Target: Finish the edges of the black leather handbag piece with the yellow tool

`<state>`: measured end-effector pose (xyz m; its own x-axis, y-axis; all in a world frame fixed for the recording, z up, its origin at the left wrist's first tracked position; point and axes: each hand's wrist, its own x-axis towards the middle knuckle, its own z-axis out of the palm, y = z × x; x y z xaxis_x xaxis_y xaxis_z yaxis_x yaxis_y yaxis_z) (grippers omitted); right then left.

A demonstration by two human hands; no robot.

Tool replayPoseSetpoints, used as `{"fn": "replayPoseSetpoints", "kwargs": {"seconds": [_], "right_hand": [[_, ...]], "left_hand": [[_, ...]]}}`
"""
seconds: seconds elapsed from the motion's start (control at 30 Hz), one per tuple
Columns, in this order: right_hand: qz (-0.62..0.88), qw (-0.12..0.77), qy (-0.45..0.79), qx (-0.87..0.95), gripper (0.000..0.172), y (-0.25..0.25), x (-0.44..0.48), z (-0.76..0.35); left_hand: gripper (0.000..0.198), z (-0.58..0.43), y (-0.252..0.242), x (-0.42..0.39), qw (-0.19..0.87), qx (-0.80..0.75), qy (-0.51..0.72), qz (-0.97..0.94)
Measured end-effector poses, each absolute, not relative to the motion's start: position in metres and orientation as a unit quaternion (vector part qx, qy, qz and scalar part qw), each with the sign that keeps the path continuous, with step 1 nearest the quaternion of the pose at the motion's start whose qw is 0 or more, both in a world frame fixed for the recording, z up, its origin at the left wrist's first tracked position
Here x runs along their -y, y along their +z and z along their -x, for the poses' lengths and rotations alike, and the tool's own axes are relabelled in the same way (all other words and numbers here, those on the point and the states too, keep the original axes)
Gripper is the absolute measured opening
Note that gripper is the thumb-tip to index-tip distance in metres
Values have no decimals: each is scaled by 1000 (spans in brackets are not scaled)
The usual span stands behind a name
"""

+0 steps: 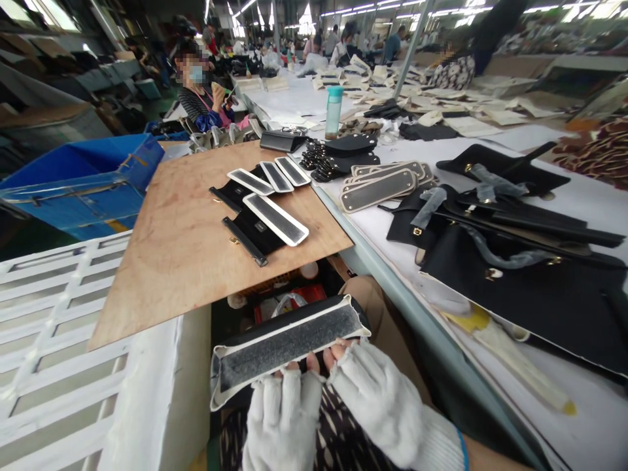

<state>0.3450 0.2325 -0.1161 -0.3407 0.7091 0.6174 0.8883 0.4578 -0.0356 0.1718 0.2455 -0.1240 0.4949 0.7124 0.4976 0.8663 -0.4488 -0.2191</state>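
Across my lap lies a black handbag body (289,343), its long rectangular bottom facing up, dark grey in the middle with a raised white edge all round. My left hand (284,415), in a white glove with bare fingertips, grips the near long edge around its middle. Just right of it my right hand (377,396), gloved the same way, is closed on that same edge toward the right end. The two hands nearly touch. My thumbs and the underside of the bag are hidden.
Black flap pieces with gold clasps (252,239) and white-edged strips (277,219) lie on a wooden board (161,242). Grey strips (380,190), black bags (520,261) and a bottle (334,111) stand on the right table. A blue bin (93,183) is left; a masked co-worker (206,98) sits beyond.
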Motion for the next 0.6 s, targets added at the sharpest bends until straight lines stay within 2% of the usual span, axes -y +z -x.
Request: {"fn": "replayPoseSetpoints", "kwargs": {"seconds": [0.3,0.6], "right_hand": [[507,219,-182,814,25,-102,-233,-365],[500,253,-160,813,23,-105,-241,-363]], "left_hand": [[36,-175,-126,-243,203,488,-176,830],[41,-182,-121,-247,231,487,-175,824]]}}
